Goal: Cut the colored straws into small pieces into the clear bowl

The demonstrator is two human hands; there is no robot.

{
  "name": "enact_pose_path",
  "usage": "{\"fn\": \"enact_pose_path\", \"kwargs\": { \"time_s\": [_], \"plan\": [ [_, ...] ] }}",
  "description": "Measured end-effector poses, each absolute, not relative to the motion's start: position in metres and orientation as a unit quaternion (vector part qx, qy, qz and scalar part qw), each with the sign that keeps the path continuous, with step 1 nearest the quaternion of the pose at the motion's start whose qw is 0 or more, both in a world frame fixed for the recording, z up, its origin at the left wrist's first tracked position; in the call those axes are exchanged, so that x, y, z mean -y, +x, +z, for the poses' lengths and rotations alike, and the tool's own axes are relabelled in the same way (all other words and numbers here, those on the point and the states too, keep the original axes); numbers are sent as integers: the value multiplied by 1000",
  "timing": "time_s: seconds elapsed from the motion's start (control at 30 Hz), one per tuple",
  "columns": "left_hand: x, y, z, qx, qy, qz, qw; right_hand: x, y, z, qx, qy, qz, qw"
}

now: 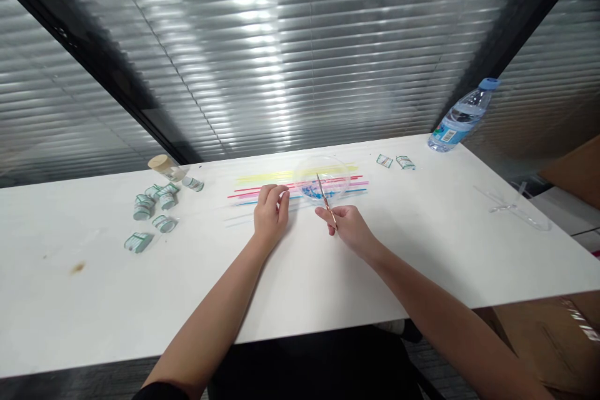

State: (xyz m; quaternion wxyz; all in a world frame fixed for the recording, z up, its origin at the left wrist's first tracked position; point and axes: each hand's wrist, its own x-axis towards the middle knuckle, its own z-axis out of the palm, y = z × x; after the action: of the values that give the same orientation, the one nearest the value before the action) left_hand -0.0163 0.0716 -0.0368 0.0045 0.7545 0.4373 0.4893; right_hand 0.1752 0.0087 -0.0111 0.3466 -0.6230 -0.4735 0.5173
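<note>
My right hand [351, 226] grips a pair of scissors [327, 205] with copper-coloured handles, the blades together and pointing away from me. Under the blades is a clear round plastic bowl [344, 165] with small blue pieces [312, 190] inside. To the bowl's left, my left hand [270, 212] is over the thin coloured sticks or straws, its thumb and index fingertip close together; whatever they pinch cannot be made out. These lie side by side behind and under the bowl: yellow ones [262, 177], red ones [246, 190], pink ones and a blue one [359, 190].
Several small green-and-white wrapped packets [144, 207] lie at left, near a clear jar with a tan lid [162, 164]. Two similar packets [405, 162] sit right of the bowl. A water bottle [462, 119] stands at the back right; clear plastic pieces [525, 215] lie near the right edge.
</note>
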Motion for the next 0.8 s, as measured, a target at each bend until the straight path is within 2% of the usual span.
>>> {"fn": "enact_pose_path", "kwargs": {
  "time_s": [0.23,0.47,0.8],
  "plan": [
    [-73,-17,-39,-441,751,491,8,-9,174,-13,473,-620,515,356],
    [-71,-16,-38,-439,753,490,17,-10,174,-16,461,-590,563,351],
    [-71,-17,-39,-428,762,486,21,-9,174,-15,466,-595,551,353]
  ]
}}
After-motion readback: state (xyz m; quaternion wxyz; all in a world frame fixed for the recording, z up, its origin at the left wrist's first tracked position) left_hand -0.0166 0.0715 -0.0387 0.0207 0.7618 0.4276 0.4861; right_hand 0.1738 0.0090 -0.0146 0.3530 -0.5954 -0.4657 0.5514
